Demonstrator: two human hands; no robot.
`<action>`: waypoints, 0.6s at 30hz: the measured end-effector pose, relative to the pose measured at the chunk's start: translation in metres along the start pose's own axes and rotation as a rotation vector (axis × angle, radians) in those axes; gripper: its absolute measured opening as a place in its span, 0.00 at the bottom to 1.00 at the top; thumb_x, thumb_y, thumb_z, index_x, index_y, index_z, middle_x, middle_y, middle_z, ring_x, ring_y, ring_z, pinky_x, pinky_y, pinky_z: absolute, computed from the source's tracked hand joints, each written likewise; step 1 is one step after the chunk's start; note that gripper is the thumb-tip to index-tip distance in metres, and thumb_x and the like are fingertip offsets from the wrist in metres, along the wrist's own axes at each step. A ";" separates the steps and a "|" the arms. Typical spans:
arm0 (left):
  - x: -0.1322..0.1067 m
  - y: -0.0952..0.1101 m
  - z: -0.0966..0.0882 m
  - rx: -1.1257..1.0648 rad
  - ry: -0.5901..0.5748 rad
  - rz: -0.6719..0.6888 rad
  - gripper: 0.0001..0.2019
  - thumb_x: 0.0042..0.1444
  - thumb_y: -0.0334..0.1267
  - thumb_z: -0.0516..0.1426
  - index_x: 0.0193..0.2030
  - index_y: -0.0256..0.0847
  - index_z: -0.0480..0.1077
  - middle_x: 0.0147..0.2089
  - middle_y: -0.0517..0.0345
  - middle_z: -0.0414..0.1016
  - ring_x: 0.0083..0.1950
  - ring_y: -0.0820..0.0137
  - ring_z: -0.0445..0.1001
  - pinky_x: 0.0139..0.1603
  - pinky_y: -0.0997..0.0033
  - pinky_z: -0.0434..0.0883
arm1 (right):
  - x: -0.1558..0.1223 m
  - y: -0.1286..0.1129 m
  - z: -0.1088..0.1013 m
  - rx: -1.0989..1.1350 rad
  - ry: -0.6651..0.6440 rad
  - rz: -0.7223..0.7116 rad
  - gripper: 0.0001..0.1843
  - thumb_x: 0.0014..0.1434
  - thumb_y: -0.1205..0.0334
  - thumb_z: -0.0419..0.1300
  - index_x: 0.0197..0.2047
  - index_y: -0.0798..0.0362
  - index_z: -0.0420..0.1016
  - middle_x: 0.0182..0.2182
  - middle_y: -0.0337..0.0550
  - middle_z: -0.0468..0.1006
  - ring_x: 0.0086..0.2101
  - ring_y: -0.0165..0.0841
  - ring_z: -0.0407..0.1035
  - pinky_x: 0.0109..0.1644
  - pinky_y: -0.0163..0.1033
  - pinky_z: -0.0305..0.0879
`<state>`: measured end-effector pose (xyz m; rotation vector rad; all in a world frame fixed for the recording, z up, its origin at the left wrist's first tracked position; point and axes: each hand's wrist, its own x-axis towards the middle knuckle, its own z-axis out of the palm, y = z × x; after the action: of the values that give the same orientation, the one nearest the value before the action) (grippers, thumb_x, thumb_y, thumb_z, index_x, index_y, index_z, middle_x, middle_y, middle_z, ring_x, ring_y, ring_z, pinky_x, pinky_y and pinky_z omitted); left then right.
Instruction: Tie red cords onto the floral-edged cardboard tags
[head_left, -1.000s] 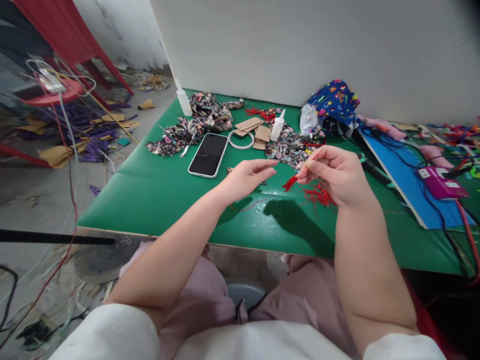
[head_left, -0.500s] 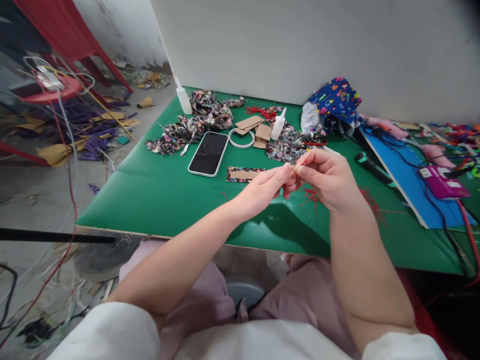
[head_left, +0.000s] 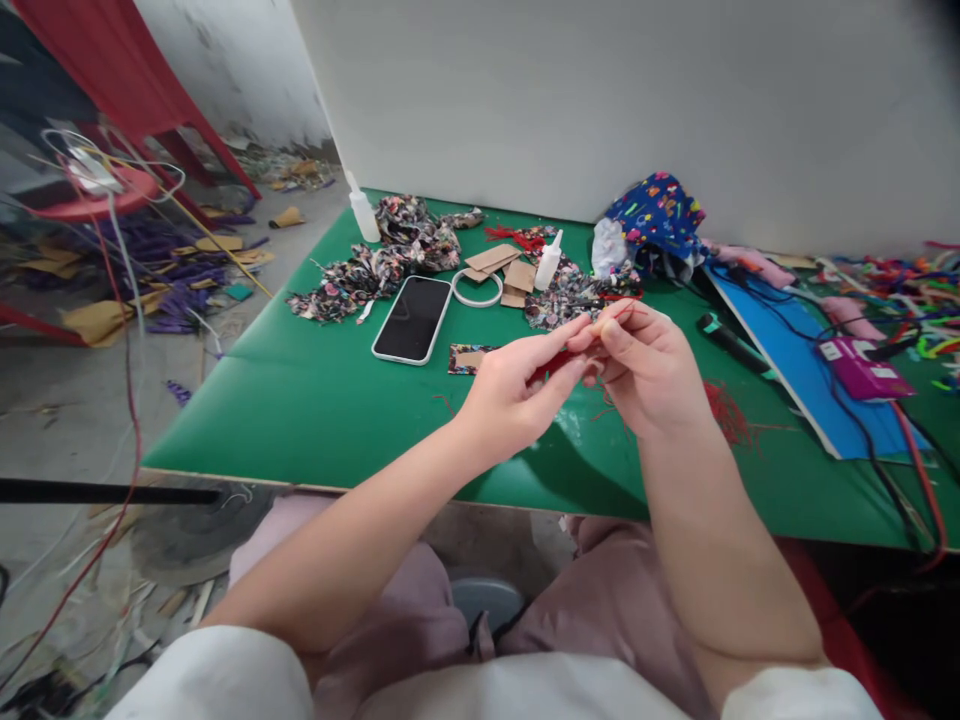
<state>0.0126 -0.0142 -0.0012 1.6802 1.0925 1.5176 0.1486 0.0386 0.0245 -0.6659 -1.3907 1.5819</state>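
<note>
My left hand (head_left: 517,392) and my right hand (head_left: 651,372) meet above the green table (head_left: 300,420). Thin red thread (head_left: 632,306) is pinched between the thumb and fingers of my right hand. More red strands show in the hollow of my left hand, whose thumb lies apart from its index finger while the other fingers curl by the right fingertips. A floral-edged cardboard strip (head_left: 466,360) lies partly covered behind my left hand. Beyond my right wrist is a loose heap of red threads (head_left: 726,414).
Behind the hands are a phone (head_left: 413,318), a white ring (head_left: 457,292), cardboard pieces (head_left: 491,260), a glue bottle (head_left: 549,262) and crumpled floral fabric (head_left: 420,240). Another bottle (head_left: 364,214) stands at the back left. A blue board (head_left: 795,350), a purple box (head_left: 862,370) and cables occupy the right side.
My left thumb has moved away from its index finger, opening the hand around red strands. My right hand keeps its pinch on the thread. The view has shifted slightly.
</note>
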 end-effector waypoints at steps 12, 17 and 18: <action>-0.002 -0.010 0.000 0.104 -0.045 0.151 0.24 0.63 0.36 0.44 0.66 0.44 0.50 0.42 0.54 0.76 0.31 0.75 0.69 0.35 0.75 0.70 | 0.000 -0.003 0.004 0.048 0.039 0.002 0.10 0.50 0.60 0.64 0.28 0.52 0.67 0.23 0.35 0.77 0.20 0.24 0.70 0.21 0.27 0.67; -0.002 -0.012 -0.001 0.206 -0.067 0.189 0.24 0.63 0.34 0.43 0.66 0.44 0.50 0.41 0.55 0.75 0.30 0.76 0.68 0.35 0.75 0.69 | 0.001 -0.001 0.003 0.023 0.052 -0.011 0.08 0.51 0.60 0.64 0.28 0.53 0.68 0.22 0.35 0.77 0.20 0.24 0.70 0.23 0.28 0.69; -0.002 -0.013 -0.001 0.215 -0.072 0.188 0.24 0.63 0.35 0.43 0.66 0.44 0.50 0.42 0.55 0.75 0.30 0.76 0.68 0.36 0.75 0.69 | 0.001 -0.001 0.003 0.019 0.057 -0.013 0.08 0.51 0.60 0.64 0.28 0.53 0.68 0.23 0.35 0.77 0.20 0.24 0.70 0.23 0.27 0.69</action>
<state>0.0090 -0.0101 -0.0128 2.0176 1.1188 1.4826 0.1456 0.0380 0.0260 -0.6835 -1.3344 1.5525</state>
